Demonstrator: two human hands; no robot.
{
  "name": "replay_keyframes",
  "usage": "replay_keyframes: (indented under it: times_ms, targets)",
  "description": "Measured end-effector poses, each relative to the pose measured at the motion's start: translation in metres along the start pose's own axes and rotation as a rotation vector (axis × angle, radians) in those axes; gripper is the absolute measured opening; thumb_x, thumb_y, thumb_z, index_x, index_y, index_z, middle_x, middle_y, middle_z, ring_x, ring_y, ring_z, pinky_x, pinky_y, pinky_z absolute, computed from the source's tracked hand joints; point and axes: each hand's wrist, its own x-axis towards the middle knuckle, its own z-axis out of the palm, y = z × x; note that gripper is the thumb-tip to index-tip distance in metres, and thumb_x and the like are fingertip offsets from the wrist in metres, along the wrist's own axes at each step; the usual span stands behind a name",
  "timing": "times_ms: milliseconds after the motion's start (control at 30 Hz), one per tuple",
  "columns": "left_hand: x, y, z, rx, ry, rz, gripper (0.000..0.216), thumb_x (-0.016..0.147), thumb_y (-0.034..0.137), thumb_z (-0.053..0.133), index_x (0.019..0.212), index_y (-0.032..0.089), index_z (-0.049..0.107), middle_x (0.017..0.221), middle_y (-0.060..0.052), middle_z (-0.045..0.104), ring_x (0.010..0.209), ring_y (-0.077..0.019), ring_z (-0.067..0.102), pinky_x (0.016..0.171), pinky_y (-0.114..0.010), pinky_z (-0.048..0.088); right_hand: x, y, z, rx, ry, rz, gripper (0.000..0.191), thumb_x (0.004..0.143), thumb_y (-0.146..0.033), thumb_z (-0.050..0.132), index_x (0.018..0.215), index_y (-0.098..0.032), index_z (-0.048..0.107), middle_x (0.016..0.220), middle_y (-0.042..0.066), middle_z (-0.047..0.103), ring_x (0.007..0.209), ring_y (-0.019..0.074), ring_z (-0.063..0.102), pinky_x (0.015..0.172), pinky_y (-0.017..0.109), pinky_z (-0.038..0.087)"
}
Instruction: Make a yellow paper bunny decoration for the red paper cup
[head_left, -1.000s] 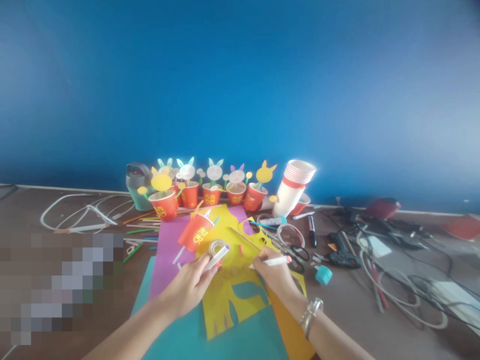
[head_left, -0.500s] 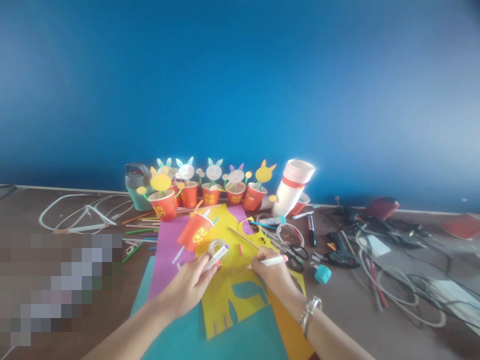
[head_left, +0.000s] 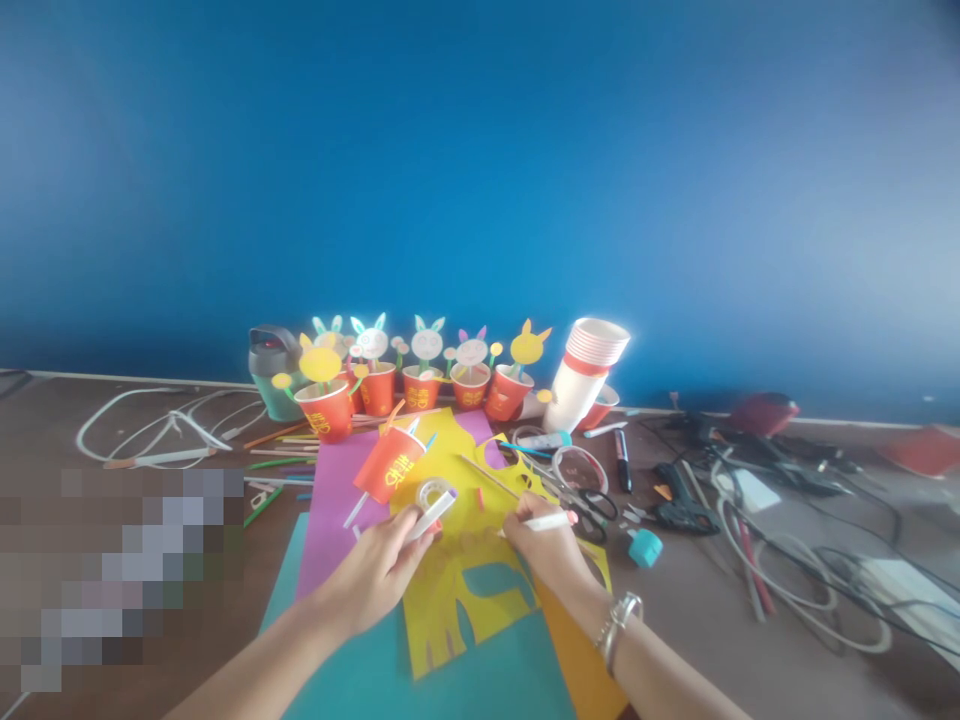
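Observation:
My left hand [head_left: 382,565] is closed around a white marker [head_left: 433,514] with a purple end, held just above the yellow paper. My right hand [head_left: 546,550] pinches a second white marker [head_left: 549,521] with a pinkish-orange end; its tip points down at the paper. Under both hands lies a cut-up sheet of yellow paper [head_left: 439,620], over teal, purple and orange sheets. A tape roll [head_left: 433,490] is just beyond the left marker. Behind it, a red paper cup [head_left: 390,464] lies tilted with straws sticking out. Fingertip details are blurred.
Several red cups with paper animal faces [head_left: 420,388] line the blue wall, beside a stack of white cups [head_left: 579,375]. Scissors [head_left: 592,515], a glue gun [head_left: 681,503], a teal cube [head_left: 645,547] and tangled cables [head_left: 795,590] lie right. Loose straws [head_left: 281,465] are left.
The marker in my right hand has tilted and shifted very slightly. My left hand and the things on the table look the same.

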Motion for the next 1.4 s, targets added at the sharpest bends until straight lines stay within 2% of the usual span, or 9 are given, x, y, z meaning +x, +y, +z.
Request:
replay_keyframes:
  times_ms: [367, 600, 767, 1033, 1200, 1400]
  targets:
    - [0.0009, 0.0024, -0.0004, 0.016, 0.008, 0.006, 0.027, 0.097, 0.041, 0.035, 0.103, 0.022, 0.053, 0.091, -0.004, 0.071, 0.083, -0.0193, 0.066, 0.068, -0.027, 0.047, -0.0008, -0.0003, 0.0011, 0.086, -0.053, 0.008, 0.019, 0.063, -0.024, 0.05, 0.055, -0.023, 0.032, 0.049, -0.007, 0.038, 0.049, 0.0101, 0.035, 0.045, 0.022, 0.026]
    - [0.0002, 0.0007, 0.0002, 0.017, 0.001, -0.002, 0.028, 0.097, 0.042, 0.034, 0.103, 0.022, 0.052, 0.088, -0.003, 0.07, 0.078, -0.0186, 0.066, 0.065, -0.026, 0.046, 0.0011, 0.0038, 0.0025, 0.082, -0.044, 0.018, 0.018, 0.062, -0.022, 0.049, 0.055, -0.023, 0.032, 0.048, -0.009, 0.033, 0.047, 0.0092, 0.032, 0.044, 0.022, 0.025]
    - [-0.0001, -0.0005, 0.0008, -0.009, -0.002, -0.003, 0.026, 0.097, 0.041, 0.036, 0.104, 0.022, 0.052, 0.093, -0.004, 0.071, 0.088, -0.0201, 0.067, 0.069, -0.027, 0.048, 0.0035, 0.0076, 0.0021, 0.066, 0.003, 0.017, 0.018, 0.065, -0.025, 0.047, 0.055, -0.023, 0.033, 0.049, -0.008, 0.032, 0.048, 0.0092, 0.031, 0.045, 0.022, 0.025]
    - [0.0004, 0.0005, 0.0004, 0.013, 0.016, 0.015, 0.026, 0.097, 0.04, 0.036, 0.106, 0.023, 0.053, 0.093, -0.004, 0.071, 0.085, -0.0197, 0.067, 0.069, -0.026, 0.048, 0.0005, 0.0029, 0.0016, 0.028, -0.022, 0.003, 0.021, 0.067, -0.029, 0.048, 0.055, -0.023, 0.032, 0.05, -0.008, 0.033, 0.049, 0.0097, 0.032, 0.046, 0.023, 0.025]
    - [0.0007, 0.0016, 0.0, 0.043, 0.017, 0.007, 0.029, 0.097, 0.042, 0.034, 0.104, 0.022, 0.053, 0.086, -0.003, 0.07, 0.072, -0.0183, 0.065, 0.06, -0.025, 0.044, 0.0005, 0.0012, 0.0021, 0.097, -0.053, 0.031, 0.02, 0.064, -0.024, 0.049, 0.055, -0.023, 0.031, 0.048, -0.008, 0.034, 0.047, 0.0093, 0.032, 0.044, 0.022, 0.026]
    - [0.0005, 0.0013, 0.0002, 0.056, 0.016, 0.01, 0.029, 0.097, 0.042, 0.033, 0.1, 0.021, 0.053, 0.081, -0.002, 0.067, 0.067, -0.0169, 0.061, 0.058, -0.025, 0.042, 0.0027, 0.0037, 0.0017, 0.033, -0.011, -0.007, 0.02, 0.066, -0.028, 0.048, 0.055, -0.023, 0.033, 0.049, -0.008, 0.032, 0.049, 0.01, 0.032, 0.046, 0.023, 0.025]
